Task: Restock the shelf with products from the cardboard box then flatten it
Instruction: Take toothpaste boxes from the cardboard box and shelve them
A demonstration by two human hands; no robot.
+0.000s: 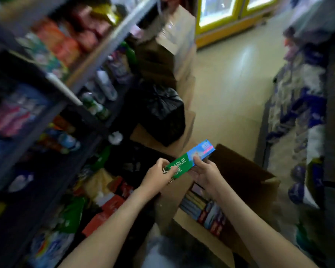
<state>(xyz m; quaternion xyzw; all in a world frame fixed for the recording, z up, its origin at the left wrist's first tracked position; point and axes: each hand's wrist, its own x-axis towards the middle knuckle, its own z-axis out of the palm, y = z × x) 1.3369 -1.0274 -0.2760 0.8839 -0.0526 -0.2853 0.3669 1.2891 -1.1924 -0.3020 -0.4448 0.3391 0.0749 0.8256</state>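
Observation:
Both hands hold one long green and blue toothpaste carton (pixel 189 159) above the open cardboard box (pixel 246 176). My left hand (pixel 157 176) pinches its green near end. My right hand (pixel 204 172) grips its middle from the right side. Inside the cardboard box, several more cartons (pixel 203 208) stand packed on edge. The dark metal shelf (pixel 52 113) rises on the left, its levels full of blurred packets and bottles.
Stacked brown boxes (pixel 174 47) and a black plastic bag (pixel 162 111) stand ahead by the shelf end. Red packs (pixel 112 206) lie on the bottom shelf level. A second rack of goods (pixel 306 117) lines the right. The pale floor aisle (pixel 232 89) runs between.

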